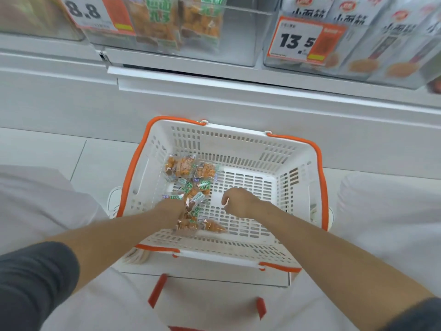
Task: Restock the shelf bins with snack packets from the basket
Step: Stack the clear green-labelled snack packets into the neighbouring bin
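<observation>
The left hand (pixel 170 210) is closed on a bunch of snack packets (pixel 192 199) at the left of the basket (pixel 238 139). The right hand (pixel 238 201) is curled just beside, with nothing seen in it. The matching shelf bin (pixel 238 44) is set well above, beyond the basket's far wall, which must be cleared.
</observation>
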A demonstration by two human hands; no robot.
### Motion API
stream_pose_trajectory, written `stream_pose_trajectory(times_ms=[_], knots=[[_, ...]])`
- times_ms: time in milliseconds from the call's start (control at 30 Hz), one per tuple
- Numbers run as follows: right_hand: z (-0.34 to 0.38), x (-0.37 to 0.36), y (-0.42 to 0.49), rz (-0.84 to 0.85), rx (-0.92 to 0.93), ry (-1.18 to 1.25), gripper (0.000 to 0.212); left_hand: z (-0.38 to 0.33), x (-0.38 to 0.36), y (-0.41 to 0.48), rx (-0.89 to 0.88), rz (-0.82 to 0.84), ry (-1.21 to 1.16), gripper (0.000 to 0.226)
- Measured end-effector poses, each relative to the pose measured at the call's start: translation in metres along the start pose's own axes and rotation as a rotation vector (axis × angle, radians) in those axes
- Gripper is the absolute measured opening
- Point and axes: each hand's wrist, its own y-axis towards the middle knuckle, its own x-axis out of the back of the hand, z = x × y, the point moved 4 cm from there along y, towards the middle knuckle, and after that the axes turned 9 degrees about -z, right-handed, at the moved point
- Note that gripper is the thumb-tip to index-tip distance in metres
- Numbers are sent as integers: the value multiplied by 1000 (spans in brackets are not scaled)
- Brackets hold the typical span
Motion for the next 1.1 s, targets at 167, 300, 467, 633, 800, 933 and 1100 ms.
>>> stream_pose_trajectory(times_ms=[167, 300, 467, 633, 800, 933, 1100], knots=[[2, 56, -4, -177, -250, 184, 47, -11, 98, -18, -30, -281, -226, 19], [22, 106, -34, 42, -388, 897, 59, -19, 184, -62, -143, -623, -437, 10], [41, 171, -54, -302, -108, 967, 15, -31, 216, -74, -318, -502, -643, 21], [57, 209, -71, -378, 73, 707, 32, -23, 244, -72, -231, -496, -720, 107], [79, 226, -80, -473, 298, 657, 28, -33, 243, -78, -307, -204, -1086, 42], [80, 236, -83, -564, 343, 687, 24, -38, 243, -82, -337, -258, -1203, 22], [80, 242, -83, -565, 385, 815, 18, -29, 257, -83, -402, -449, -1155, 29]])
